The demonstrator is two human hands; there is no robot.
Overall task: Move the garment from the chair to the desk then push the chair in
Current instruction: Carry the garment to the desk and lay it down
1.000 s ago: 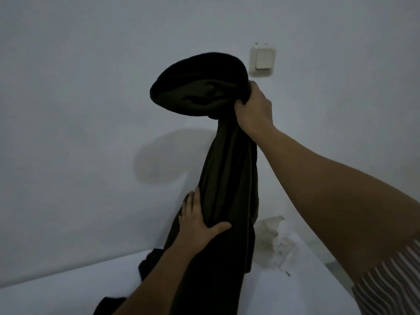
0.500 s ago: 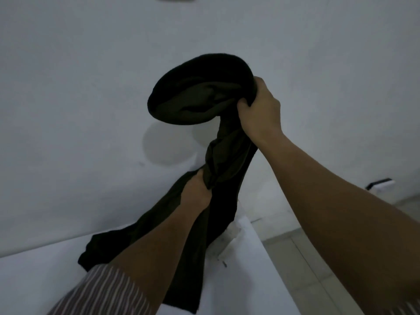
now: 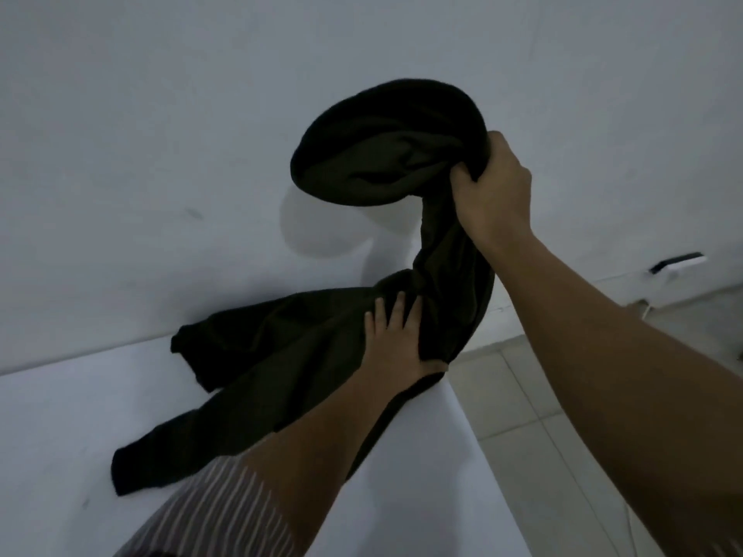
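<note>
A dark, near-black garment (image 3: 281, 355) lies partly spread on the white desk (image 3: 80, 436), its lower end trailing toward the near left. Its upper end, a rounded hood-like bunch, is held up in the air against the wall. My right hand (image 3: 492, 195) is closed around the fabric just below that bunch. My left hand (image 3: 396, 335) rests flat, fingers spread, on the garment near the desk's right edge, pressing it down. The chair is out of view.
A pale wall rises behind the desk. To the right, past the desk's edge, is a light tiled floor (image 3: 542, 396). A small white and black device (image 3: 677, 263) with a cord sits low on the wall at the right.
The garment has come down and spread over the desk toward the left. My left hand went from gripping the hanging fabric to lying flat on it. My right hand has lowered slightly.
</note>
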